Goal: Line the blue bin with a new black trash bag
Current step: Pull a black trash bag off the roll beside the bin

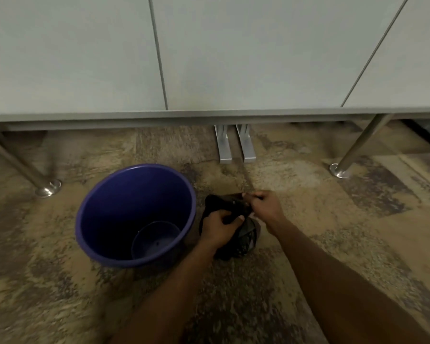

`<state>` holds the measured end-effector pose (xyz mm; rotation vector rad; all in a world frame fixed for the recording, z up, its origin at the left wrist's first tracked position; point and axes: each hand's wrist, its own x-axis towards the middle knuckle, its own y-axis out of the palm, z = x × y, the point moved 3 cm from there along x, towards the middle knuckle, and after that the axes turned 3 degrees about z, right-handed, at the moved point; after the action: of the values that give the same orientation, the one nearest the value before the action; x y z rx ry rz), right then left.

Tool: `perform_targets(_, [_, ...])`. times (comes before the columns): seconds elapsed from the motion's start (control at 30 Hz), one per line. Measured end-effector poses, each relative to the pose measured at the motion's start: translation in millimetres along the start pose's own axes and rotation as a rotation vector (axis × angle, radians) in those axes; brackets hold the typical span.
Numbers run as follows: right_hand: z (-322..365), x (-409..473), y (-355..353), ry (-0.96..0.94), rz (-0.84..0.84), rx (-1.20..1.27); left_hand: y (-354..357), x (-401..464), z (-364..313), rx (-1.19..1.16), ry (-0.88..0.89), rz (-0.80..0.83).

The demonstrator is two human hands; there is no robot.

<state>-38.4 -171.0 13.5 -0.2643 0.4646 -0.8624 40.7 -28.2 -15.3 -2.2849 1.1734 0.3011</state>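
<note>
Both hands are closed on the black trash bag [230, 207]: the left hand [219, 228] clutches the bunched plastic from the near side, and the right hand [265, 206] pinches an edge of it at the far right between thumb and fingertips. That bag hangs low over the carpet just right of the blue bin [134, 216], crumpled and not yet opened out; a rounded dark bundle sits under the hands, and the blur makes it hard to say whether it is part of the same bag or a separate one. To do this step well, the right hand should probably work the pinched edge until the two layers part, then both hands can spread the mouth wide before moving left over the bin. Standing upright and unlined, the bin shows its bare bottom, so the bag can go straight down inside and its rim fold over the lip. Beyond it are a metal table leg [23, 167], grey brackets [235, 145] and pale desk panels [233, 53]
</note>
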Motion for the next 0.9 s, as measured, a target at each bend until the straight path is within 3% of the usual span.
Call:
perform_targets(0.23, [102,-24,-40,-0.124,0.202,0.137,-39,-28,-58,-0.188,0.158,-0.087])
perform_targets(0.4, [144,-36,-54,-0.184,0.225,0.185,-77,-51,-72,-0.253,0.232,-0.129])
perform_targets(0.53, [173,-49,-56,-0.209,0.308,0.189,-113,-70,-83,-0.068,0.372,-0.383])
perform_targets(0.7, [221,-75,-56,-0.349,0.442,0.153,-132,-77,-96,0.192,0.467,-0.254])
perform_targets(0.8, [251,-87,-58,-0.423,0.442,0.162,-139,-85,-97,0.343,0.499,-0.339])
perform_targets(0.9, [275,-94,-65,-0.466,0.353,0.146,-159,-92,-101,0.288,0.549,-0.375])
